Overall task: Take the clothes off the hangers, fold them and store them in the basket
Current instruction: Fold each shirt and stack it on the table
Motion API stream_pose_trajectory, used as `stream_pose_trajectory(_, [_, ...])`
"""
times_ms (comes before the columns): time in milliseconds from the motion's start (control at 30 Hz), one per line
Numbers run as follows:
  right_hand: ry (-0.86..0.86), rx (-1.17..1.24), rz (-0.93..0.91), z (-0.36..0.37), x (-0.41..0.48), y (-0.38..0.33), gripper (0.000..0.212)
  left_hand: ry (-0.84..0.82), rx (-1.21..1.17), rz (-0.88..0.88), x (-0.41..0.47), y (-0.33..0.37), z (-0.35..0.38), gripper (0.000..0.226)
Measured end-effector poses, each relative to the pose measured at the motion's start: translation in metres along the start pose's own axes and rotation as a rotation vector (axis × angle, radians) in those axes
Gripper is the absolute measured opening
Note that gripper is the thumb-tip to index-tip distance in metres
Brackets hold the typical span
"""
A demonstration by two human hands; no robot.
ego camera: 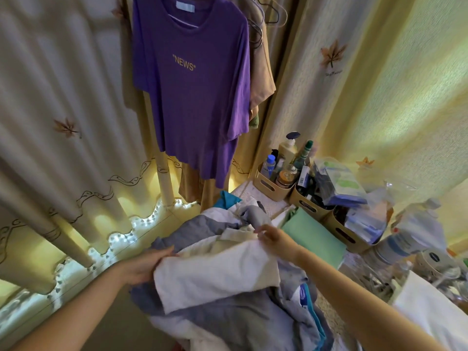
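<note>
Risk, slipping fold: I judge the white garment point(215, 272) could slide off, because it lies on a loose, uneven pile of clothes point(228, 323), not on a flat surface.
Risk, lost edges: if either grip lets go early, the fold would open and the cloth would sag into the grey-blue pieces beneath it.
Risk, clutter at 3 o'clock: the right forearm passes close to the beige bins point(268, 188) of bottles and the water bottle point(415, 231); a wide sweep could tip them.
Risk, mixing: folded and unfolded pieces could get muddled in one heap.
Left hand point(149, 264): at 7 o'clock of my view, fingers curled round the garment's near-left edge, with the thumb side hidden from me.
Right hand point(272, 236): just right of centre, toward 5 o'clock, fingertips pinching the garment's far-right corner.
Garment location: low in my view at 6 o'clock, stretched between both hands on top of the pile.
Garment look: white to cream, soft, wrinkled, partly doubled over; I cannot tell what kind of piece it is.
Still hanging: a purple T-shirt point(192, 97) printed "NEWS" at 12 o'clock, on its hanger point(184, 21).
Basket: I cannot make it out; the pile may cover it.
</note>
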State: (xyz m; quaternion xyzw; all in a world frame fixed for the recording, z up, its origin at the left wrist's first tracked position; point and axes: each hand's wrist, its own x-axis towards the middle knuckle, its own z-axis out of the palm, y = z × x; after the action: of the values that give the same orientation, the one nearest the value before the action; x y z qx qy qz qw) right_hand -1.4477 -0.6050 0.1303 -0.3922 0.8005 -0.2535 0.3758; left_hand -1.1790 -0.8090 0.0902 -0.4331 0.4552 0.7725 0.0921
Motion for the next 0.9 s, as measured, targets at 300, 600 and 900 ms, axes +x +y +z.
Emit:
stream_pose_trajectory(300, [0.284, 0.087, 0.366, 0.061, 0.026, 0.032, 0.064, 0.277, 0.346, -0.067, 0.042, -0.018, -0.004, 0.069])
stream_pose_trajectory(600, [0.218, 0.467, 0.678, 0.075, 0.022, 0.034, 0.064, 0.192, 0.272, -0.07, 0.07, -0.01, 0.003, 0.062])
stream_pose_trajectory(900, [0.593, 1.007, 0.475, 0.034, -0.023, 0.039, 0.014, -0.21, 0.086, 0.106, 0.057, 0.108, 0.04, 0.042])
